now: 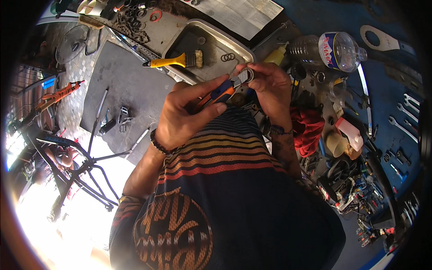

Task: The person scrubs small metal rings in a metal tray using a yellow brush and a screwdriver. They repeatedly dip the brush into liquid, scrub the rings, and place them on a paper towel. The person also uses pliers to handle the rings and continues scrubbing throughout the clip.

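Note:
My left hand (180, 114) is closed around an orange and blue utility knife (221, 92), whose tip points up and to the right. In the fingertips of my right hand (272, 87) is a small round metal bearing (249, 75), its ring shape partly covered by thumb and finger. The knife's tip end meets the bearing or lies right beside it; I cannot tell whether they touch. Just beyond my hands is a metal tray (223, 37). A yellow-handled paintbrush (173, 60) rests across its left side, and a dark coil spring (228, 57) lies inside.
A clear plastic bottle (340, 51) lies at the right, beside a yellow squeeze bottle (275, 55). A red cloth (307, 130) is by my right forearm. Wrenches (402, 129) hang on the blue board. At the left stands a dark bicycle frame (81, 166).

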The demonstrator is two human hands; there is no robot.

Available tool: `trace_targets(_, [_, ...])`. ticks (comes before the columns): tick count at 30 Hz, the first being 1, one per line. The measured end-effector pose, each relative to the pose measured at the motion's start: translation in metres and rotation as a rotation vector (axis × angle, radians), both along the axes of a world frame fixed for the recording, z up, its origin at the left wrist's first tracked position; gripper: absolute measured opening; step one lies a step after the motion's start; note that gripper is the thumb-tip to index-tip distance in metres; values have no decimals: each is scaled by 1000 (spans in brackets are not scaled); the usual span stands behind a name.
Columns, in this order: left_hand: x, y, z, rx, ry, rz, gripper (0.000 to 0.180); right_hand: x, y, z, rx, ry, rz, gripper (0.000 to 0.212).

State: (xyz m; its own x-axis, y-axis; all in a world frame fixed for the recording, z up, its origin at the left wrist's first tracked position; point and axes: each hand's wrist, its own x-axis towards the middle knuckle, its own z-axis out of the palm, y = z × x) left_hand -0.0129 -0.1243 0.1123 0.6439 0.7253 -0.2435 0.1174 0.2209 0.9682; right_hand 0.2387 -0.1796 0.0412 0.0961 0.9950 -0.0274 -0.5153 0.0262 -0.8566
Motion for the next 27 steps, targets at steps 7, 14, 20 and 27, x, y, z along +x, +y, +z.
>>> trace_targets(7, [9,5,-7,455,33,50,62,5,2,-4,-15,23,24,42])
trace_targets(14, [6,-1,-13,672,177,50,68,4,-3,-12,-32,93,4,38])
trace_targets(20, [14,9,-40,627,238,152,69,9,-2,-20,-290,-174,-210,29])
trace_targets(27, [32,27,-99,594,728,-73,40,19,-5,-19,-262,-281,-304,28])
